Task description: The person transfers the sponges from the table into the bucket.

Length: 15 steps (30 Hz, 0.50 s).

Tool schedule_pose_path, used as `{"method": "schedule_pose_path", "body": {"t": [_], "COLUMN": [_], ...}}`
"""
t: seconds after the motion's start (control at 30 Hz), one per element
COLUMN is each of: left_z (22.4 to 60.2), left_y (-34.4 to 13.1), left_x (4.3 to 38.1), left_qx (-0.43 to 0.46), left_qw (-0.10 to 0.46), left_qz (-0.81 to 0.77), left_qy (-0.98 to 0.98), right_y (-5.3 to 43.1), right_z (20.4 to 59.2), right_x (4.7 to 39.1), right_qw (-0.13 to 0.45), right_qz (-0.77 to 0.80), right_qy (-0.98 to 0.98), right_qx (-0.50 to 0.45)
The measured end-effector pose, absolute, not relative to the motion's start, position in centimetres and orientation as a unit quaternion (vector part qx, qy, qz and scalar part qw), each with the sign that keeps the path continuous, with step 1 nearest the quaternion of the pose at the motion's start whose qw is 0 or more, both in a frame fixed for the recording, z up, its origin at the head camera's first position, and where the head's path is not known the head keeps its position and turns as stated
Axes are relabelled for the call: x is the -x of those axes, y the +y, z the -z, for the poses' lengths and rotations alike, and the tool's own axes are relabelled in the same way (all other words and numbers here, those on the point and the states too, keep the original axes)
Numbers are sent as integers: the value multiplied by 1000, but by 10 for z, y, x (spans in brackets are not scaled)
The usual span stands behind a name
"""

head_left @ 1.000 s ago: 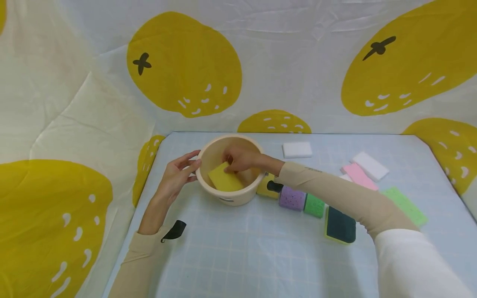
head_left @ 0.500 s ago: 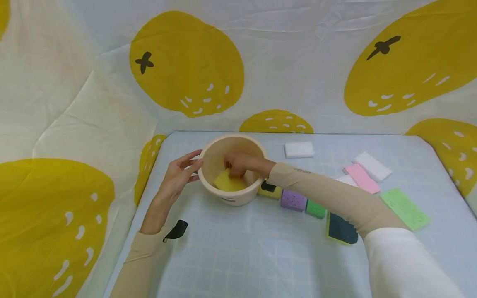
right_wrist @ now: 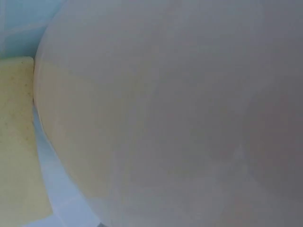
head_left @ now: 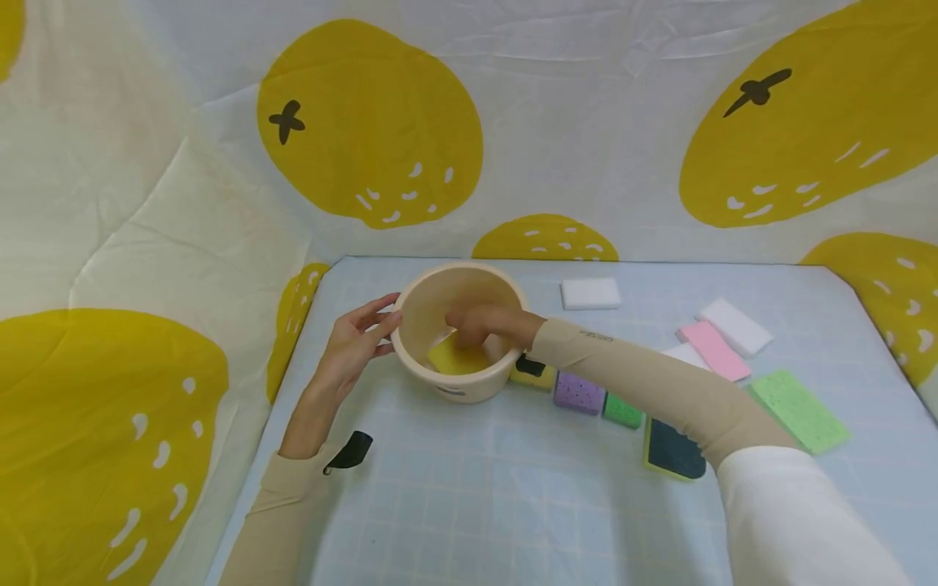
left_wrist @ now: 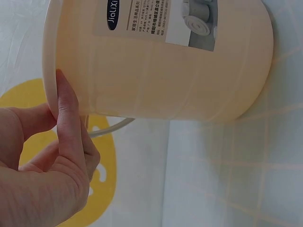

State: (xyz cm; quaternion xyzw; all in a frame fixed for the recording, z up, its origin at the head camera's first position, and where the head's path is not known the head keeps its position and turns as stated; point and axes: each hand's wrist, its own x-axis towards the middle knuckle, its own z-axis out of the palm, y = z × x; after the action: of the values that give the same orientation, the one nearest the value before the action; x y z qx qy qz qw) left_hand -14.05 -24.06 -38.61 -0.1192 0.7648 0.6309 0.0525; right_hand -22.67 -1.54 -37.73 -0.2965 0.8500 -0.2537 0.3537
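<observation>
A beige plastic bucket [head_left: 469, 391] stands at the left rear of the table. My left hand [head_left: 350, 342] pinches its rim from the left; in the left wrist view that hand [left_wrist: 61, 146] has thumb and fingers on either side of the rim. My right hand [head_left: 484, 324] reaches down inside the bucket and holds a yellow sponge [head_left: 447, 358] low in it; its fingertips are partly hidden. The right wrist view is mostly filled by the bucket's blurred outer wall [right_wrist: 94, 132], with another yellow sponge [right_wrist: 19, 142] beside it.
Right of the bucket, a purple sponge [head_left: 579, 394], a green sponge [head_left: 623, 412] and a dark-faced sponge [head_left: 674, 450] lie in a row. Farther right are a pink pad [head_left: 714, 350], a light-green pad [head_left: 799, 411] and white pads [head_left: 590, 294]. A patterned sheet rises behind.
My right hand has gone deeper into the bucket with the yellow sponge, which now lies lower and is more covered by the hand. My left hand stays at the rim.
</observation>
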Motion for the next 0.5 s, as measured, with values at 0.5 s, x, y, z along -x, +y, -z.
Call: {"method": "schedule_pose_path", "body": {"t": [0.5], "left_z": [386], "left_y": [-240], "left_x": [139], "left_qx": [123], "left_qw": [55], "left_qz": [-631], "left_qy": [764], "right_y": [-21], "right_z": [363], "right_x": [233], "right_qw": [234], "right_qz": [196], "right_qy": [868], "right_qx": [391]}}
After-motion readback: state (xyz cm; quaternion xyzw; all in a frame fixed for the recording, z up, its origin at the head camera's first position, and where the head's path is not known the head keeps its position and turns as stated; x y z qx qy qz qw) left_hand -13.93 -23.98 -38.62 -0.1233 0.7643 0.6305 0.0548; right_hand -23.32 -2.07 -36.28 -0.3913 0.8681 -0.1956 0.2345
